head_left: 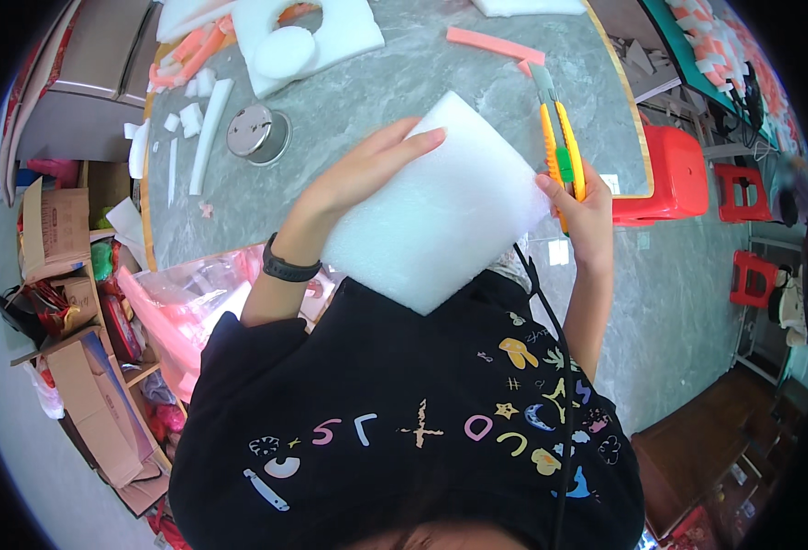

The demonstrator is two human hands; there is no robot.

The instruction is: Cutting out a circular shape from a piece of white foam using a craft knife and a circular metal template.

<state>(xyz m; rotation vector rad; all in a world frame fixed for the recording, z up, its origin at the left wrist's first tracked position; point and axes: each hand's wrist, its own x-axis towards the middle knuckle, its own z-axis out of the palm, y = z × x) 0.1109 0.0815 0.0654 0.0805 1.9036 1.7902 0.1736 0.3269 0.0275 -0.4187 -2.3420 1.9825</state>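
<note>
A white foam block is held tilted in front of my body, over the near edge of the table. My left hand grips its upper left edge, thumb lying on the top face and the other fingers partly hidden. In my right hand is a yellow utility knife with a green slider. Its blade is extended and points away from me, to the right of the foam. The right thumb lies close to the foam's right corner; whether it touches is unclear.
On the grey table are a metal tin, a foam sheet with a round hole, a foam disc, white scraps and a pink foam strip. A red stool stands right; cardboard boxes sit left.
</note>
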